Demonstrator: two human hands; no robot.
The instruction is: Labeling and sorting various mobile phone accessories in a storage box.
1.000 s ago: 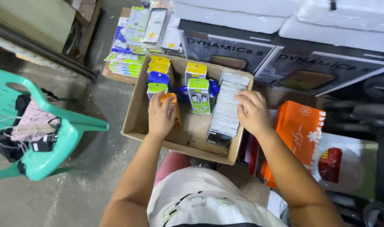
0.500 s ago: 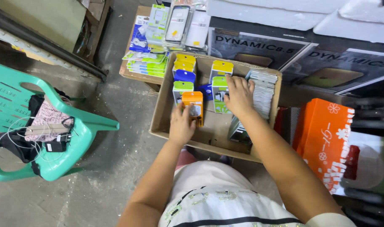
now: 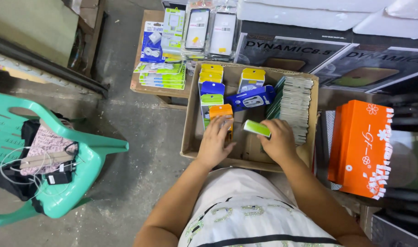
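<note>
Bare concrete floor (image 3: 140, 151), grey and scuffed, seen from above in a cramped storage spot. Nearest the camera, a white patterned shirt (image 3: 245, 215) and two bare forearms reaching forward into an open cardboard box (image 3: 189, 137).

Left hand (image 3: 214, 142) laid on an orange-topped pack (image 3: 220, 113) standing in the left half of the box, fingers spread over its face; grip loose, resting rather than clamped. Right hand (image 3: 277, 141) just beside it, grip closed on a small green-and-white pack (image 3: 257, 128), held tilted above the middle of the box, between the orange-topped pack and a stack of flat white cards (image 3: 293, 103) standing on edge along the right wall.

Farther in the same box: a green-topped pack (image 3: 211, 100) right behind the orange one, a blue-topped pack (image 3: 212, 88), two yellow-topped packs (image 3: 252, 75) at the far wall, and a blue box (image 3: 252, 98) lying slantwise across the middle.

To the left, well apart, a green plastic chair (image 3: 87, 158) with cloth and tangled cables on its seat. To the right, an orange carton (image 3: 359, 146) with white flower marks.

Beyond the box, a low wooden stand (image 3: 145, 87) carrying stacked blister packs (image 3: 163, 68) and phone-shaped packs (image 3: 209, 32). Farthest back, dark printed cartons (image 3: 291, 50) under white foam blocks (image 3: 309, 9).
</note>
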